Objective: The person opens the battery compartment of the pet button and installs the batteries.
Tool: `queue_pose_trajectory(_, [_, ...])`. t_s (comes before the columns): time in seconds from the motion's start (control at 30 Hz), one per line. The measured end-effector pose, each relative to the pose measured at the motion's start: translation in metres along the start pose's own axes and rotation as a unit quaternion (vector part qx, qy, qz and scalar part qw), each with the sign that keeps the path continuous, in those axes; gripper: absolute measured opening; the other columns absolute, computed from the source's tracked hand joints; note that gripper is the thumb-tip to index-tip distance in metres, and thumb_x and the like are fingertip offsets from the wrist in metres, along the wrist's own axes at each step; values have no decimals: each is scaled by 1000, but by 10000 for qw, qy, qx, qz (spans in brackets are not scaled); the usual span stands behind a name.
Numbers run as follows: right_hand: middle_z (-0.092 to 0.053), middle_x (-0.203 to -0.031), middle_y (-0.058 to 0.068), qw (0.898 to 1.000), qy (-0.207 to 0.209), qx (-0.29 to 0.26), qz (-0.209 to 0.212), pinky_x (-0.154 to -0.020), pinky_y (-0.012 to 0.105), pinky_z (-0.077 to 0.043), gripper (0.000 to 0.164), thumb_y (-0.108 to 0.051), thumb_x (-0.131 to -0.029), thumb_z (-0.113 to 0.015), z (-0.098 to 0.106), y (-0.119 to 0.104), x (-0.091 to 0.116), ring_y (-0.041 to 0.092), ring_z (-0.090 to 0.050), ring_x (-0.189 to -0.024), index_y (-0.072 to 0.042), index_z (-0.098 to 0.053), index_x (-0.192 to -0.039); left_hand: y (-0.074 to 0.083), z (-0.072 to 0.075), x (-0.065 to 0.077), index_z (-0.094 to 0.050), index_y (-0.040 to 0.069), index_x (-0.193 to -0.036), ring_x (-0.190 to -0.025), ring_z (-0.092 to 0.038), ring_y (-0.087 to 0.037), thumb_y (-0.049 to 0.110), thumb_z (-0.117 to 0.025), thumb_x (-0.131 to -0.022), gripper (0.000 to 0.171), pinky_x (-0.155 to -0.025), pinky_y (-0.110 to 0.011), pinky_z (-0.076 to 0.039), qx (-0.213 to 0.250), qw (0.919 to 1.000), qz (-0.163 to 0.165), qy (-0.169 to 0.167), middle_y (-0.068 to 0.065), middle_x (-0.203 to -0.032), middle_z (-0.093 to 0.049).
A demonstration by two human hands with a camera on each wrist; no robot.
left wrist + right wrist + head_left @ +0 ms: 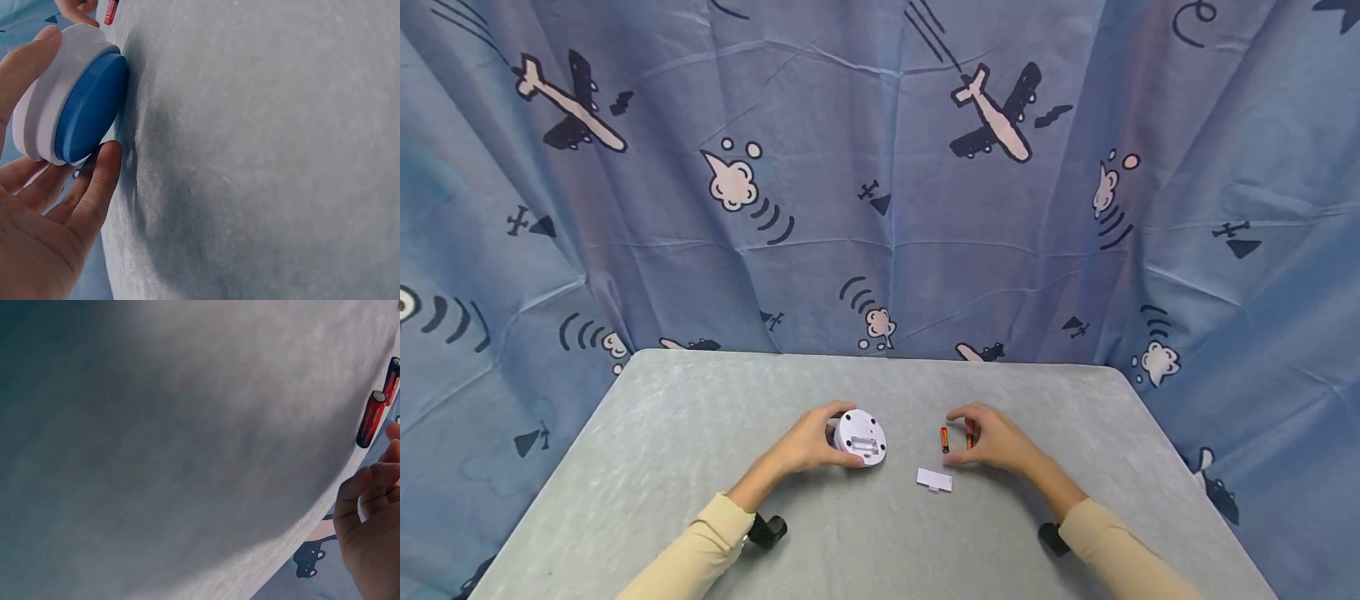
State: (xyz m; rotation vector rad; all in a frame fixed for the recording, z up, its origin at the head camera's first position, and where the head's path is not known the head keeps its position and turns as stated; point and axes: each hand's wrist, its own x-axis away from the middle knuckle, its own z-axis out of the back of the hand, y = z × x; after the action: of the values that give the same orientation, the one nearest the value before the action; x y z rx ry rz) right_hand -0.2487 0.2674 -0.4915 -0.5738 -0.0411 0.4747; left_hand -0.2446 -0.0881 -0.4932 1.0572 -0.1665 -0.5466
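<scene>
My left hand (805,443) grips a round white device (859,425) by its rim, thumb on the near side and fingers on the far side. Its underside faces the head camera, showing an uncovered battery compartment (863,446) and small dark feet. The left wrist view shows the blue domed face (94,106) turned toward the table. My right hand (998,443) hovers around two red-and-black batteries, thumb and fingers parted. One battery (944,440) lies between the fingertips; the other (970,441) is closer to the palm. The right wrist view shows both, the nearer battery (371,420) most fully.
A small white battery cover (934,480) with a tab lies between the hands, toward the front. The grey table (865,550) ends at a blue curtain (820,208) printed with planes. Dark camera mounts (766,530) are strapped at both wrists.
</scene>
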Motion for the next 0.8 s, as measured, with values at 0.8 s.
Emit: queue_pose_trajectory(0.8, [-47,-69,-2,9951,7,-950,-288,-54,26,-35,43,-29,-77,-92,-6,6,-8,14,-45,-63,-7,-75,-110,-5,0,1,-53,-4,-139,-113,-63,-31,22,-95,-71,84,-97,-48,-46,-147,9999,-4,68,-15,-127,-63])
